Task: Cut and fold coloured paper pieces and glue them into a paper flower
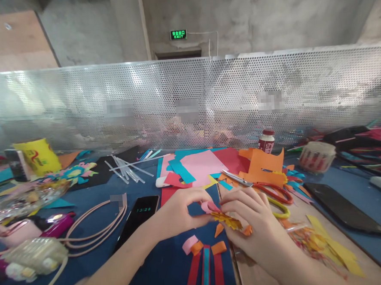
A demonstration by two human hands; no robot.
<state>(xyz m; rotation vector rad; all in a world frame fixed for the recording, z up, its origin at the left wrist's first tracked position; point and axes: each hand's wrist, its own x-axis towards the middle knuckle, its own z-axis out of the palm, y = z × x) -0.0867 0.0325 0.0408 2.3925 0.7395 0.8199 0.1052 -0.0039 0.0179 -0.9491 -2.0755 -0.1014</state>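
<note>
Both hands meet near the middle of the head view around a small yellow and orange paper flower point(226, 220) with a pink paper strip point(210, 207) at its top left. My left hand point(184, 209) pinches the pink strip at the flower's edge. From the right, my right hand point(251, 216) has its fingers closed on the flower and partly covers it. Just below lie red paper strips point(192, 275), a blue strip point(206, 266) between them, and curled pink and orange pieces. Scissors with red and yellow handles point(274, 193) rest beyond my right hand.
Colored paper sheets point(200, 163) lie behind the hands. A black phone point(140, 218) and a coiled cable point(95, 221) are on the left; another dark phone point(346, 208) is on the right. White sticks point(126, 170) and a bottle point(266, 141) stand farther back, before a perforated metal panel point(162, 101).
</note>
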